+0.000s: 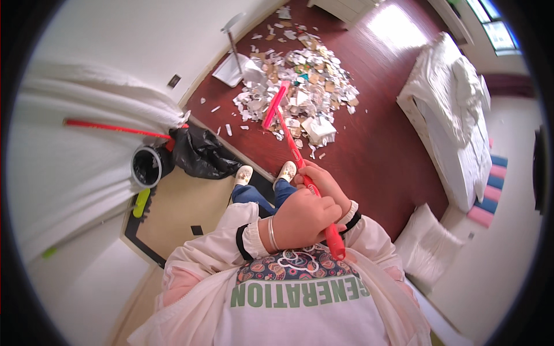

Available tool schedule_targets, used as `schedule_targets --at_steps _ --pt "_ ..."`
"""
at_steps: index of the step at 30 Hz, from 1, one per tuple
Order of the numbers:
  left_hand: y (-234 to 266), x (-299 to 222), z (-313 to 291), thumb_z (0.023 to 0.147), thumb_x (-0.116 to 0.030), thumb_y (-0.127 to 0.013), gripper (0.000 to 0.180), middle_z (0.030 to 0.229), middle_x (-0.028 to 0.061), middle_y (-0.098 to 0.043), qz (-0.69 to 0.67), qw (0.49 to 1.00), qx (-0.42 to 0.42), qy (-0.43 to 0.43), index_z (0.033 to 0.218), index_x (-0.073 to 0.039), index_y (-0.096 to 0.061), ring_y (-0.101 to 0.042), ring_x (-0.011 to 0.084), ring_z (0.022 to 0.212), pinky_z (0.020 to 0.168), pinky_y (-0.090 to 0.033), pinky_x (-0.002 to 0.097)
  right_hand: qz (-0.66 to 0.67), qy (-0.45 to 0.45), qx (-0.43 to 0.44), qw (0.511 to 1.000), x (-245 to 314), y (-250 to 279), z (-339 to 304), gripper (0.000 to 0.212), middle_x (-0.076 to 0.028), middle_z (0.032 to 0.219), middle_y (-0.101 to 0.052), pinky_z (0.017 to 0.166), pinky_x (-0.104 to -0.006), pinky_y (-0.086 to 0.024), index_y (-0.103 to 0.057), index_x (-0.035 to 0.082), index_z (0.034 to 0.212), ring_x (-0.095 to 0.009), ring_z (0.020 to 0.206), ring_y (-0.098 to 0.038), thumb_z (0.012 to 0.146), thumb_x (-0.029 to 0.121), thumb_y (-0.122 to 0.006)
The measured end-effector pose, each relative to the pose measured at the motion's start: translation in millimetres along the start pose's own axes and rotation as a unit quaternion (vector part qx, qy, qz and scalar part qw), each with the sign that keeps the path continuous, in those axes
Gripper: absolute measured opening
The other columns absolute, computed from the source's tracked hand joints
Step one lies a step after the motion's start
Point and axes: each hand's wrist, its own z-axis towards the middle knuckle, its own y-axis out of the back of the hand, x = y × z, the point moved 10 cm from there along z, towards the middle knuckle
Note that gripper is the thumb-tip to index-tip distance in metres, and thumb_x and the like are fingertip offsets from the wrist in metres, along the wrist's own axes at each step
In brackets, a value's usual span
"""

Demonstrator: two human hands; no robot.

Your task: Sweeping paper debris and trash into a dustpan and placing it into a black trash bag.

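Note:
I hold a red broom point(289, 138) by its long handle with both hands. My left hand point(303, 218) grips the handle near its top end, close to my chest. My right hand point(323, 183) is closed on the handle a little lower. The broom's head point(275, 104) rests in a big pile of torn paper and cardboard scraps point(303, 86) on the dark red wooden floor point(375, 144). My feet in light shoes point(287, 171) stand at the doorway threshold.
A white dustpan point(231, 68) with an upright handle stands at the pile's left edge by the wall. A black rubbish bag point(199, 151) and a round bin point(146, 166) sit left of my feet. A white-covered bed point(453, 115) lies right; a white pillow point(427, 242) is on the floor.

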Motion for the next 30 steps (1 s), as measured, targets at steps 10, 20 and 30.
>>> schedule_targets --at_steps 10,20,30 --pt "9 75 -27 0.068 -0.003 -0.064 0.032 0.097 0.0116 -0.059 0.028 0.97 -0.135 0.198 0.098 -0.004 -0.053 -0.057 0.0339 0.087 0.072 -0.045 0.0402 -0.144 -0.132 0.122 0.973 -10 -38 85 0.009 0.0 0.066 -0.049 0.045 -0.0221 -0.039 -0.043 0.013 0.086 -0.009 0.051 -0.046 0.088 0.009 -0.051" --pt "84 175 -43 0.075 -0.005 -0.063 0.033 0.106 0.013 -0.059 0.018 0.929 -0.267 0.256 0.106 -0.004 -0.053 -0.058 0.0338 0.097 0.081 -0.046 0.0386 -0.129 -0.04 0.158 0.978 -2 -88 182 0.019 -0.003 0.071 -0.054 0.058 -0.0248 -0.045 -0.05 0.003 0.1 -0.012 0.058 -0.051 0.086 0.015 -0.055" --pt "125 187 3 0.081 -0.023 -0.067 0.022 0.072 0.0089 -0.055 0.007 0.975 -0.136 0.177 0.077 -0.008 -0.052 -0.055 0.0314 0.063 0.058 -0.042 0.0394 -0.713 0.333 0.223 0.576 88 -123 161 0.021 -0.007 0.079 -0.056 0.066 -0.0291 -0.047 -0.059 0.002 0.104 -0.017 0.076 -0.057 0.085 0.01 -0.054"
